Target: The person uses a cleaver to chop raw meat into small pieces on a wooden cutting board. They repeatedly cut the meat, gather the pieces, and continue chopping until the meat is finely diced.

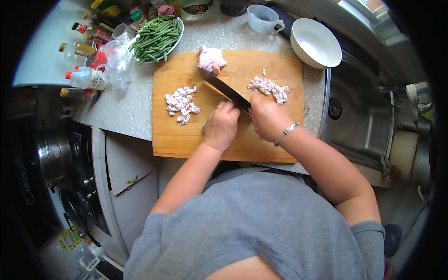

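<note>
My right hand (267, 117) grips the handle of a kitchen knife (224, 86), whose dark blade slants up and left across the wooden cutting board (227, 150). Close beside the blade, my left hand (221, 123) rests on the board with its fingers curled. Whatever lies under those fingers is hidden, though a bit of pale meat shows at the hand's left edge. Near the blade's tip is a larger lump of raw meat (211, 59). Small cut pieces of pale meat (180, 103) lie at the board's left, and a pinkish heap of chopped meat (269, 87) sits at its right.
A plate of cut green beans (157, 38) stands behind the board's left corner, by a clear plastic bag (119, 63) and several bottles (87, 77). At the back right are a plastic measuring cup (264, 19) and a white bowl (316, 43). A steel sink (353, 119) lies right.
</note>
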A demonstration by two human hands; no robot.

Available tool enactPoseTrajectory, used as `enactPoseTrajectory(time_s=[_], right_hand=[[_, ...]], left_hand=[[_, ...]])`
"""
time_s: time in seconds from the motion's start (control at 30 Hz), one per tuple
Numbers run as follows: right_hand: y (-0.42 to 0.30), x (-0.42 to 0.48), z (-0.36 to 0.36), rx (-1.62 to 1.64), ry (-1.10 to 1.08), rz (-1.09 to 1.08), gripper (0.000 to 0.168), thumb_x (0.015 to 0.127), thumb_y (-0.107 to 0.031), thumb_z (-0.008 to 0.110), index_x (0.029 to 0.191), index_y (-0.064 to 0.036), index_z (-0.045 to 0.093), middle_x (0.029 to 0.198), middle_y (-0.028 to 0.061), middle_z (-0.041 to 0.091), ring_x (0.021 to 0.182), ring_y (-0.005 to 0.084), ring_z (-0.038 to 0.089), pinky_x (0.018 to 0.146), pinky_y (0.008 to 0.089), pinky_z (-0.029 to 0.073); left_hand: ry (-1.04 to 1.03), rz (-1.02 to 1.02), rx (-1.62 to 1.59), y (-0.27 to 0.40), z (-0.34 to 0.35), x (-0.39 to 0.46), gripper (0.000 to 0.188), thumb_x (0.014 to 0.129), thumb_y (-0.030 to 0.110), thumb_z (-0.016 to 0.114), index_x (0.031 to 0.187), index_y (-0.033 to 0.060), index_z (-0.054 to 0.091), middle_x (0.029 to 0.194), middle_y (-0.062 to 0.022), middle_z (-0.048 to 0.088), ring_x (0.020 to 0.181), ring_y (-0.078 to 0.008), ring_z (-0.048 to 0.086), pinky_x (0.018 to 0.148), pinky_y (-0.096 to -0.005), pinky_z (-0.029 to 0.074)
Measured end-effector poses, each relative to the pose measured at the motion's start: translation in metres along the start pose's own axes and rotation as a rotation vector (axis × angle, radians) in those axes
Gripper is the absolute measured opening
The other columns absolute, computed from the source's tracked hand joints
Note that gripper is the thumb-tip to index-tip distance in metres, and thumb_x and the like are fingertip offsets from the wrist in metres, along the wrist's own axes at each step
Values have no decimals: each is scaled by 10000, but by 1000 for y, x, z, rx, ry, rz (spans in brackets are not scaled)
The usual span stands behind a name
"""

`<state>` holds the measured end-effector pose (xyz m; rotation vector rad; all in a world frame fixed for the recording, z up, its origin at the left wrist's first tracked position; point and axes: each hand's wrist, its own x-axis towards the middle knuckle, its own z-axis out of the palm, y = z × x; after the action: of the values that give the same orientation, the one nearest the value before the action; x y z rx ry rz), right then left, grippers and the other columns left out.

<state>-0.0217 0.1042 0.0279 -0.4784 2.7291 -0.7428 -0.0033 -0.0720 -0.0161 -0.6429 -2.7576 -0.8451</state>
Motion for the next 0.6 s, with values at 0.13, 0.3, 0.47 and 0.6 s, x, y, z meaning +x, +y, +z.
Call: enactPoseTrajectory(time_s=[0.13, 0.3, 0.47, 0.6], right_hand=[[-7, -23, -13, -86, -118, 99, 158, 932, -127, 574, 932, 21, 516, 728, 272, 651, 711, 464, 657, 644, 532, 527], [2, 13, 9, 20, 56, 1, 146, 916, -112, 569, 941, 22, 516, 748, 275, 657, 725, 456, 666, 652, 530, 532], [8, -10, -8, 129, 214, 13, 198, 927, -125, 588, 1047, 27, 549, 780, 283, 666, 738, 466, 665, 656, 534, 528], [12, -19, -22, 209, 325, 55, 237, 953, -128, 578, 1104, 52, 544, 768, 288, 656, 733, 473, 650, 660, 535, 504]], left_hand=[[6, -2, 3, 6, 0, 0, 114, 784, 22, 603, 860, 45, 685, 945, -91, 652, 895, -293, 627, 777, -387, 553], [-6, 15, -81, 15, 11, -7, 101, 786, 24, 625, 861, 46, 691, 953, -90, 663, 896, -296, 634, 769, -386, 549], [31, 46, -122, 21, -2, -15, 94, 793, 37, 709, 886, 37, 700, 965, -100, 677, 881, -302, 663, 742, -376, 555], [61, -88, -269, 25, -12, -11, 78, 833, 44, 725, 901, 19, 695, 936, -92, 682, 814, -244, 692, 667, -327, 552]])
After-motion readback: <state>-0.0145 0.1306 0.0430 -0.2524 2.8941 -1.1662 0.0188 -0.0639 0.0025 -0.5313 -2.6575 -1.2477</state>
